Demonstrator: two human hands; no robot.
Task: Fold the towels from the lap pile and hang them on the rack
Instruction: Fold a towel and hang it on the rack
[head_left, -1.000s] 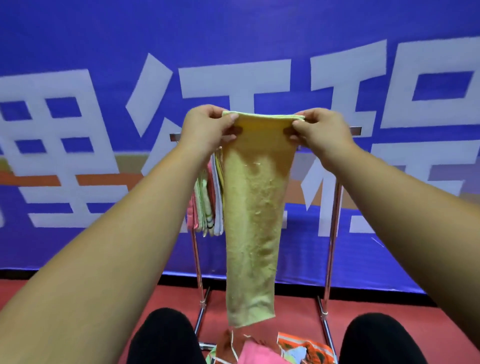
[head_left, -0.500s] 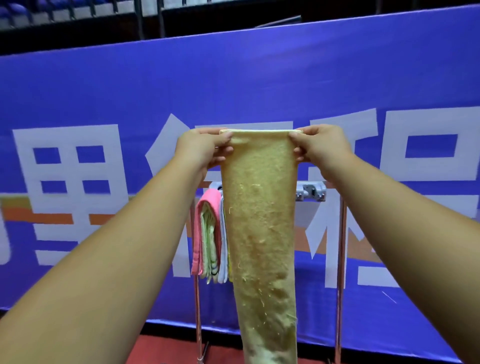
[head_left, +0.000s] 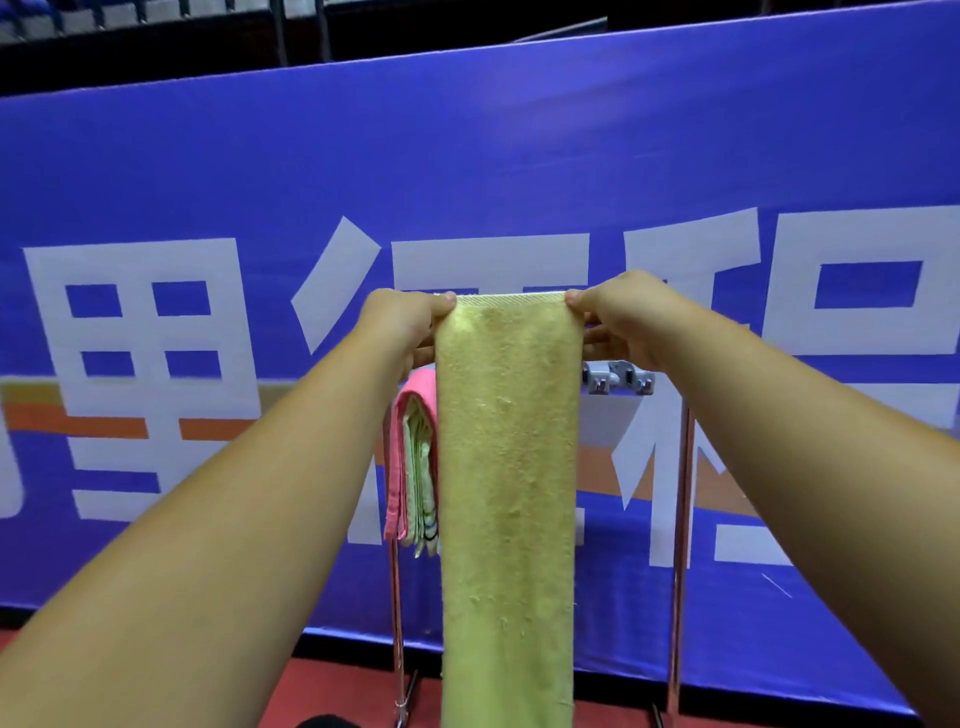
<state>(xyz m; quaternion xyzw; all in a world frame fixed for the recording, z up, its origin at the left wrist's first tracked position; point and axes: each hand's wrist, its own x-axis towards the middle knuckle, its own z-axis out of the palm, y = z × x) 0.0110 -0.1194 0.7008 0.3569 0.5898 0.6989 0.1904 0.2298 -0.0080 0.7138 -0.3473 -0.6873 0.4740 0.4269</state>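
Note:
A long yellow towel (head_left: 509, 467), folded into a narrow strip, hangs straight down in front of me. My left hand (head_left: 402, 325) pinches its top left corner and my right hand (head_left: 621, 317) pinches its top right corner. The towel's top edge is held just above the top bar of the metal rack (head_left: 618, 376), and the towel covers the bar's middle. Several folded towels, a pink one (head_left: 402, 447) outermost, hang on the bar at the left, right beside the yellow strip. The lap pile is out of view.
A tall blue banner (head_left: 519, 182) with large white characters stands close behind the rack. The rack's two chrome legs (head_left: 680, 545) reach down to a red floor (head_left: 353, 691). A dark railing runs above the banner.
The view tilted up, so the lap pile and my knees dropped out of sight. Both hands kept pinching the yellow towel's top corners, held up near the rack's bar.

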